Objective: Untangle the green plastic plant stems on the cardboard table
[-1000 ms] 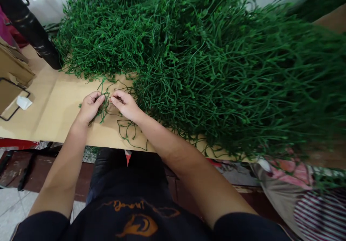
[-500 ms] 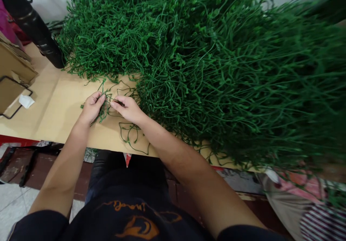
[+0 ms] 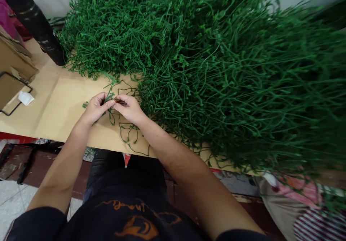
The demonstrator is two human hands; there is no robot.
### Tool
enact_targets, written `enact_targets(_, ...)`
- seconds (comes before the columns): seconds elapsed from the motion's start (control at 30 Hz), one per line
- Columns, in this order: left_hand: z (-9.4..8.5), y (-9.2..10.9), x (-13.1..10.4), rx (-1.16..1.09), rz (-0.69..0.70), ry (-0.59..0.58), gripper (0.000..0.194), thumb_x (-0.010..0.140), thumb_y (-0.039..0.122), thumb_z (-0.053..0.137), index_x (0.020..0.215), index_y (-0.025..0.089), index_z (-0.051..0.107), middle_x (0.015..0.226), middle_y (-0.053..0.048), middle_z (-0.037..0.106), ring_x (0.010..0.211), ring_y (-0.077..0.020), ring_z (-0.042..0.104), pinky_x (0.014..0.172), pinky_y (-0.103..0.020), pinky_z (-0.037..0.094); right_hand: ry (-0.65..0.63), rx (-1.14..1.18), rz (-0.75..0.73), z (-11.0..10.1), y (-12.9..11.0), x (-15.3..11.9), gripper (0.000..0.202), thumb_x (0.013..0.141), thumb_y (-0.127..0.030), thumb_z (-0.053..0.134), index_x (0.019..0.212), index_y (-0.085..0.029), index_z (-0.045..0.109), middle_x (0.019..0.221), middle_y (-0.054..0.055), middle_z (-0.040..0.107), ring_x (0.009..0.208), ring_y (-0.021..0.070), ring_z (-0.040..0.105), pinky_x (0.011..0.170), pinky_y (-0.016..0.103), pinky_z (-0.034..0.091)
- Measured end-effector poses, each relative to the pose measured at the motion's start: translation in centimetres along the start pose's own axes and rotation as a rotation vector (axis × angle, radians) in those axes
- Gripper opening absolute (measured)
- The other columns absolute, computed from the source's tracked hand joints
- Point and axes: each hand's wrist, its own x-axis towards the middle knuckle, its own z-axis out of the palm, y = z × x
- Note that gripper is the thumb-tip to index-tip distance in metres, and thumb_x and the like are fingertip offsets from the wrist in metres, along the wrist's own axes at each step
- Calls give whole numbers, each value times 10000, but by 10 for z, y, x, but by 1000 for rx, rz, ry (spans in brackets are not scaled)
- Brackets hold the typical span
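Note:
Green plastic-looking stems (image 3: pixel 110 97) are pinched in my left hand (image 3: pixel 97 107), thumb pointing right, with ends hanging below the fingers. Close against it, my right hand (image 3: pixel 129 108) is closed on the same stems, its thumb and forefinger meeting the left thumb tip. What lies between the fingertips is too small to make out. A few loose green stems (image 3: pixel 129 131) lie on the tan tabletop (image 3: pixel 63 100) beside and below my right hand. Behind and to the right rises a large heap of green stems (image 3: pixel 189 61).
A black bottle (image 3: pixel 40 28) stands at the left back, near a cardboard box (image 3: pixel 13 57). A black wire frame (image 3: pixel 16 76) and a white scrap of paper (image 3: pixel 26 98) are at the left. Another person's striped clothing (image 3: pixel 319 224) shows at the lower right.
The gap between my hands has closed; my left hand has moved right with the stems, and the fingertips now meet. The view has shifted slightly.

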Motion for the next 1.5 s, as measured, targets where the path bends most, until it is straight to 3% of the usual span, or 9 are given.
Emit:
enact_targets(0.13,1,2,-1,35,-20,-9,495,620,598,720,626,161,487,529,59,398,490,-57,325,464,-206,242,102,50,-15,-7,-6,2,92,684,-144,616,622,-150,548,634,-50,488,622,67,445,626,223,366)
enact_targets(0.3,0,-2,0,11,-35,4,484,654,632,673,641,172,521,480,61,367,431,-61,284,416,-227,187,13,237,86,-15,-7,3,192,752,-322,642,682,-158,571,583,-54,504,541,58,434,551,213,367)
enact_targets(0.4,0,-3,0,5,-2,22,469,667,619,671,675,161,575,507,46,448,469,-68,372,457,-216,272,-51,264,124,-18,-6,2,322,769,-473,629,706,-160,591,558,-45,511,522,58,441,530,209,372)
enact_targets(0.5,2,-2,0,-10,13,-6,467,654,592,700,735,139,619,649,8,597,624,-97,532,629,-225,417,-87,280,127,-19,-6,0,422,695,-569,668,676,-157,577,592,-35,537,528,53,448,516,205,370)
enact_targets(0.63,6,0,0,-1,-35,24,461,670,584,688,723,132,622,678,-4,629,644,-103,555,668,-234,441,-126,289,101,-19,-9,-2,487,630,-624,684,621,-163,531,558,-47,490,525,49,426,515,204,358)
enact_targets(0.87,7,1,2,-45,-109,71,416,760,558,617,666,155,587,515,27,483,463,-73,399,463,-226,309,-60,390,40,-19,-6,-1,465,599,-584,733,696,-171,542,671,-39,542,606,48,457,599,197,421)
enact_targets(1.03,6,-4,2,-59,-53,72,443,750,593,610,641,166,561,528,24,471,466,-76,386,464,-237,321,-49,462,61,-20,-11,-3,350,720,-479,672,720,-197,465,833,-7,582,694,57,515,630,197,440)
enact_targets(1.3,6,-13,5,-15,-10,14,487,704,644,618,639,165,561,543,18,476,492,-88,396,482,-250,304,-127,565,173,-18,-16,-5,336,827,-386,599,683,-191,366,683,-57,493,494,18,384,472,176,298)
enact_targets(1.5,3,-13,4,-46,-41,14,446,708,613,642,670,172,585,565,15,485,529,-100,444,525,-249,347,-84,551,200,-17,-14,-5,282,878,-345,530,690,-180,401,668,-54,534,499,20,461,484,166,333)
